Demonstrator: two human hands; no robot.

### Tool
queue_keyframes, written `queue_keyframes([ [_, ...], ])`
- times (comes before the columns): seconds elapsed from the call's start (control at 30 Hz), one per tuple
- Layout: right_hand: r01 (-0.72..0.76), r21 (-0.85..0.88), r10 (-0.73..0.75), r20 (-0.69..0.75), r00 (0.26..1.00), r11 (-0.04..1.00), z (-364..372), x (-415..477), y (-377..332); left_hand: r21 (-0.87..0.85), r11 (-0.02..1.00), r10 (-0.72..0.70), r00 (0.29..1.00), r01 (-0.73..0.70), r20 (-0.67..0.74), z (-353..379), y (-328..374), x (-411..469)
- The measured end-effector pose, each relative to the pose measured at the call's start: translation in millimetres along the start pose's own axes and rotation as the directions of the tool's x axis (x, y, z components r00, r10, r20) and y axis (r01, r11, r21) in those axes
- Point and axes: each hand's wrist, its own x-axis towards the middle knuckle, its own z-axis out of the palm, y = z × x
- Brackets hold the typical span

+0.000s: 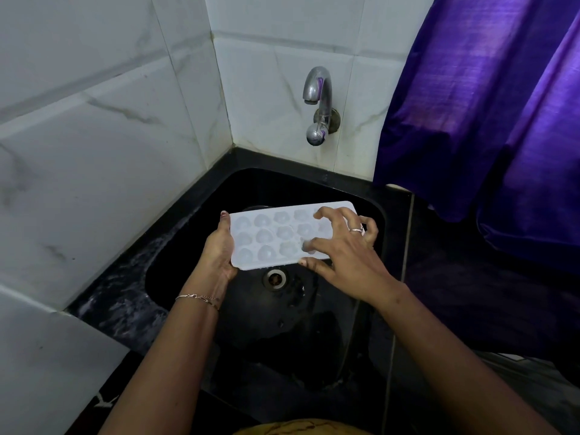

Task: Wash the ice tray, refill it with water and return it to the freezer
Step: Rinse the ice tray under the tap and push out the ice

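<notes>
White plastic ice tray with round cups is held level over the black sink, left hand fingers clamped on its short edge, right hand fingers spread rubbing the cups; wet one-handed grip could slip, dropping it toward the drain.

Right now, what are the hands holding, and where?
The white plastic ice tray: left hand grips its left end; right hand fingers rest on top.

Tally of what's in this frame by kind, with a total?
Hands: 2, left and right
Ice tray: 1
Tap: 1
Sink: 1
Drain: 1
Curtain: 1
Bracelet: 1
Ring: 1
Total: 9
</notes>
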Motion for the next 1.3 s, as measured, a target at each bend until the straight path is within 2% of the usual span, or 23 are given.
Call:
queue_keyframes([
  [0.33, -0.025, -0.056, 0.025, -0.006, 1.000, 0.998, -4, 1, 2, -0.011, 1.000, -0.016, 1.000, 0.016, 0.019, -1, -1, 0],
  [0.47, -0.050, 0.099, 0.049, 0.010, 0.999, 0.994, -5, 2, 3, -0.034, 0.999, -0.005, 0.999, 0.006, 0.034, 3, 1, -1],
  [0.57, -0.065, 0.143, 0.067, -0.009, 0.998, 0.988, -8, 2, 2, -0.027, 1.000, 0.003, 0.999, -0.002, 0.050, 4, 0, -2],
  [0.67, -0.020, 0.140, 0.016, 0.030, 0.999, 0.990, -10, 4, -7, -0.023, 1.000, -0.001, 0.999, 0.002, 0.049, 6, -2, -3],
  [0.77, 0.050, 0.064, -0.053, 0.054, 0.997, 0.997, -5, 6, -18, -0.019, 1.000, 0.004, 0.998, -0.003, 0.069, 9, -4, -6],
  [0.9, 0.029, 0.121, -0.029, -0.003, 1.000, 0.992, 0, 9, -24, -0.029, 0.999, -0.011, 0.996, 0.014, 0.092, 9, -3, -11],
  [1.07, 0.087, 0.079, -0.083, -0.048, 0.995, 0.993, 5, 5, -22, -0.039, 0.999, -0.023, 0.994, 0.027, 0.108, 7, 0, -13],
  [1.3, 0.059, 0.105, -0.051, -0.076, 0.996, 0.993, 7, 2, -24, -0.009, 1.000, 0.002, 0.994, -0.001, 0.109, 10, 3, -15],
])
